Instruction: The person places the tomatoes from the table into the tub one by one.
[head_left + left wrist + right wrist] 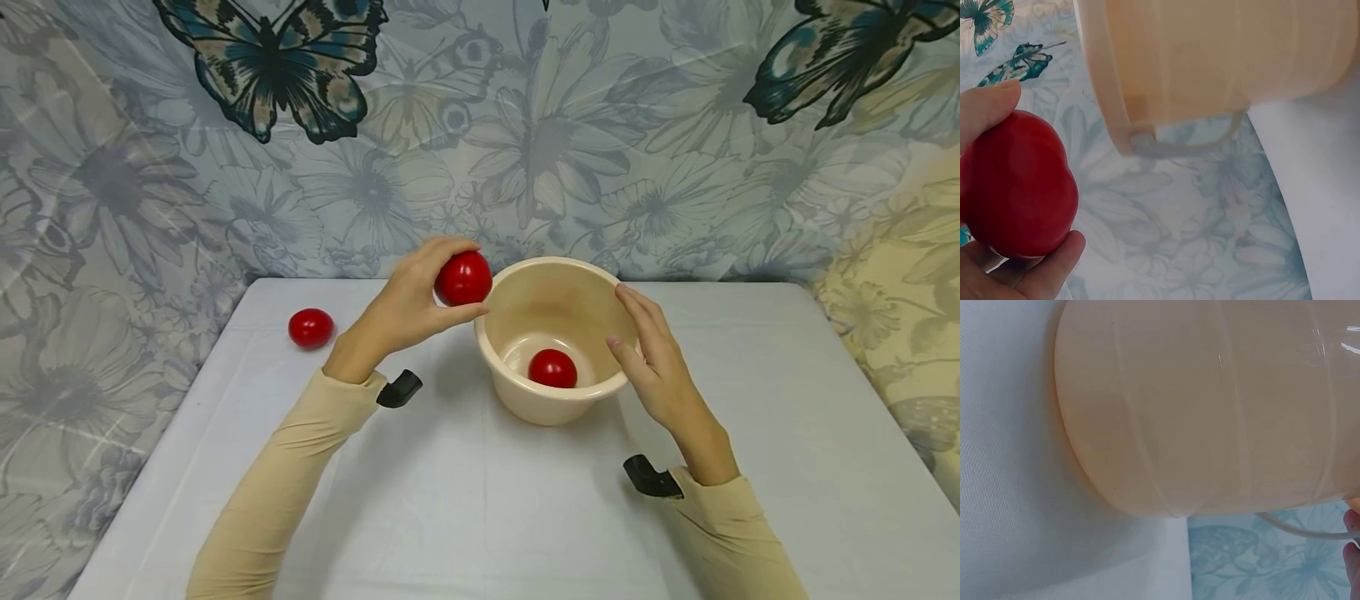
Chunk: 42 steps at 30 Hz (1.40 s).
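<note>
My left hand (408,296) holds a glossy red tomato (463,278) between thumb and fingers, beside the left rim of a cream bucket (517,400). In the left wrist view the held tomato (1019,184) looks lobed, with fingertips on its lower side. Another tomato (552,368) lies on the bucket's floor. With fingers extended, my right hand (656,362) rests at the bucket's right rim. Two of its fingertips (1352,556) show at the edge of the right wrist view, close to the bucket's thin handle (1300,531).
A third tomato (311,328) sits on the white-covered table (480,517), left of my left hand. Fabric with flowers and butterflies (540,150) hangs behind the table and along its sides. Black wrist pieces (400,389) stick out from both sleeves.
</note>
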Tool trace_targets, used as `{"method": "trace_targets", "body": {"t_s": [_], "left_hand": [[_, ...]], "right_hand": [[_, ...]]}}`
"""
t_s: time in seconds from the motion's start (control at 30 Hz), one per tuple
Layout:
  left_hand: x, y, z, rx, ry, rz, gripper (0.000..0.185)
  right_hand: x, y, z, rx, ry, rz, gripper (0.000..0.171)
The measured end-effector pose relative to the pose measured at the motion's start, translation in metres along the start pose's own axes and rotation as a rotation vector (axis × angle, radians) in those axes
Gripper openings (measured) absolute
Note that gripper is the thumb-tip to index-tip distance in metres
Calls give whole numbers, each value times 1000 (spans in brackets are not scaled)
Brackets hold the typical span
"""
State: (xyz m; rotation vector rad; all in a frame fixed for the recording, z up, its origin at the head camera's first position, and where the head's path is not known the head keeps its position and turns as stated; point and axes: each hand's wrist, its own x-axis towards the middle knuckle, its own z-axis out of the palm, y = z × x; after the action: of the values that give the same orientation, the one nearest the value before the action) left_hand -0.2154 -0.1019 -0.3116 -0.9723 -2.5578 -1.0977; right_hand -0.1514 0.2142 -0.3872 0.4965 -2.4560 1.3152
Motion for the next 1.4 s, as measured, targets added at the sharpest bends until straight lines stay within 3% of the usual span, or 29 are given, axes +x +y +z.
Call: {"method": "trace_targets", "body": {"t_s": [0.53,0.87,1.4], "left_hand": [[14,17,19,-31,-45,40,63],[19,22,33,-71,-128,54,66],[26,20,50,-25,-216,47,68]], "right_hand": [[-1,2,1,-19,8,-17,61],[-2,1,0,-24,10,-11,60],[-2,1,0,-8,12,-5,61]]}}
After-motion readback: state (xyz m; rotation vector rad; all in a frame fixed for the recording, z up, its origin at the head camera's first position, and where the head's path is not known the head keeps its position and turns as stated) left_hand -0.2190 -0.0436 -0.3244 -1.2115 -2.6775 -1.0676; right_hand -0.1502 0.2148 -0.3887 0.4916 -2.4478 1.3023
